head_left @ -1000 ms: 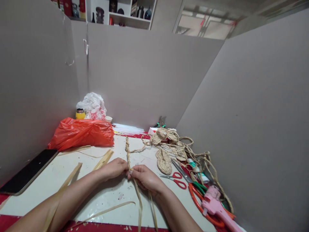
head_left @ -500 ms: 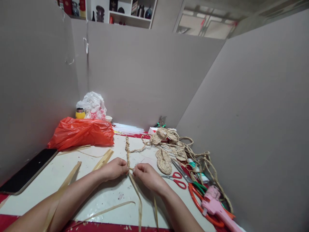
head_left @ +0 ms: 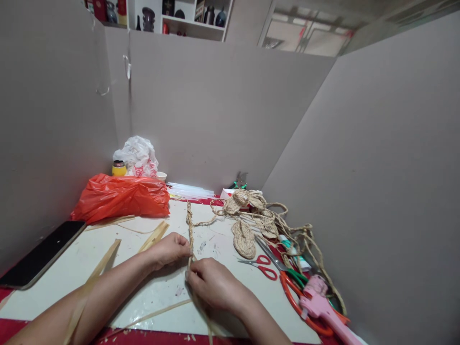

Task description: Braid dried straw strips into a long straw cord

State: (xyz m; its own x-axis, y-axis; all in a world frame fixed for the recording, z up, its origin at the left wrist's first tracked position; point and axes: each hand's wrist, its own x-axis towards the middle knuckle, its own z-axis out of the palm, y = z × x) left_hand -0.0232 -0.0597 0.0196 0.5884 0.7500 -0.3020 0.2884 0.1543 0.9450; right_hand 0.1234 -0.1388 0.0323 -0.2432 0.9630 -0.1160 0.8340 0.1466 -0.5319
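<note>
A braided straw cord (head_left: 190,234) runs down the middle of the white board (head_left: 151,292). My left hand (head_left: 173,250) pinches its lower end between thumb and fingertips. Just below and to the right, my right hand (head_left: 214,283) is closed on a loose straw strip coming out of that end. The strip trails toward the board's front edge, blurred and partly hidden behind the right hand. Another flat straw strip (head_left: 98,266) lies across my left forearm. Beyond the left hand are wider straw pieces (head_left: 154,235).
To the right lie coiled straw pieces (head_left: 244,239), red-handled scissors (head_left: 264,268), larger orange-handled scissors (head_left: 289,292) and a pink glue gun (head_left: 319,304). A phone (head_left: 43,256) and a red plastic bag (head_left: 122,197) occupy the left. Grey panels (head_left: 215,110) enclose the table.
My right hand has moved down and left, nearer the cord's lower end, drawing its strip downward. My left hand keeps its pinch in nearly the same place.
</note>
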